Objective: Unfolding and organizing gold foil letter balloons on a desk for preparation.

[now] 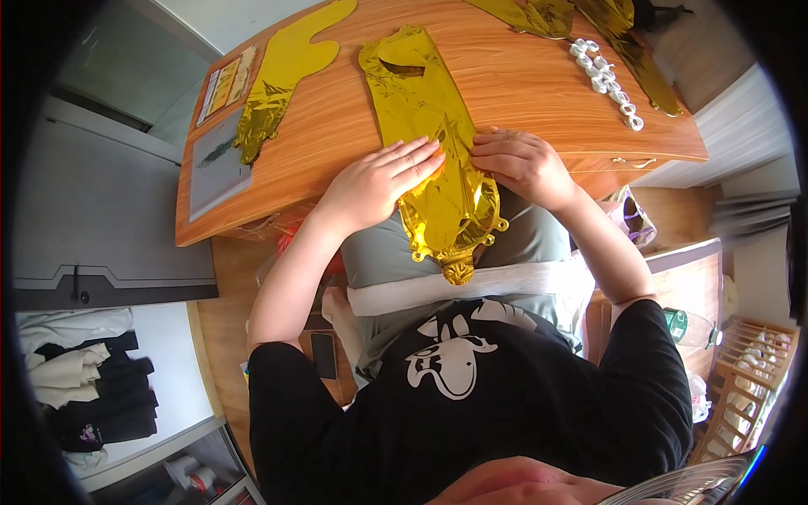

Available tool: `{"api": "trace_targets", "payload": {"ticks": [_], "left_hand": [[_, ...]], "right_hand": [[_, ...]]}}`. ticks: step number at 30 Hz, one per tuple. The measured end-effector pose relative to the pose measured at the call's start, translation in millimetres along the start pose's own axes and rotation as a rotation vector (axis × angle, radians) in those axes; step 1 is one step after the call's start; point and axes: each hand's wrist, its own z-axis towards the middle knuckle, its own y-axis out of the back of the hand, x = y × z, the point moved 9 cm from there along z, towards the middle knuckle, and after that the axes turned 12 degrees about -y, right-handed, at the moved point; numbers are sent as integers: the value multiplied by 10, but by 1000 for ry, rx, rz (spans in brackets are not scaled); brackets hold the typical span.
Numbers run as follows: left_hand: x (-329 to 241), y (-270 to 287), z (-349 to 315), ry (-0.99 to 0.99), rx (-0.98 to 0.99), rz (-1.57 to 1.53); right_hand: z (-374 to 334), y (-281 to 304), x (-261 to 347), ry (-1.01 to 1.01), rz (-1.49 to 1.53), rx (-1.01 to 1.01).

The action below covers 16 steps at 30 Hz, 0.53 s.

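A flat gold foil balloon (pixel 417 97) lies lengthwise over the table's near edge, its crinkled lower end and bunched tip hanging above my lap. My left hand (pixel 383 181) rests on the balloon's left side, fingers stretched out flat over the foil. At the right edge, my right hand (pixel 526 167) touches the foil with its fingers extended toward the middle; its thumb is partly hidden. Small round tabs stick out along the balloon's lower rim. Near the far end, a dark opening or fold shows in the foil.
Another gold foil balloon (pixel 290 63) lies on the wooden table (pixel 337 118) at the left, beside a clear plastic sheet (pixel 220 164) and a printed card (pixel 225 86). More gold foil (pixel 539 15) lies at the far right, near several white ribbon rolls (pixel 602 76).
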Motion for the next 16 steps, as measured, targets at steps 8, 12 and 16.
{"api": "trace_targets", "payload": {"ticks": [8,12,16], "left_hand": [[-7,-15,6,8,-5,18],[-4,-21,-2,11,7,23],[-3,-30,-1,12,17,36]], "right_hand": [[-47,-26,-20,43,-16,16],[-30,13,26,45,-28,10],[-22,75,4,-53,-7,-22]]}}
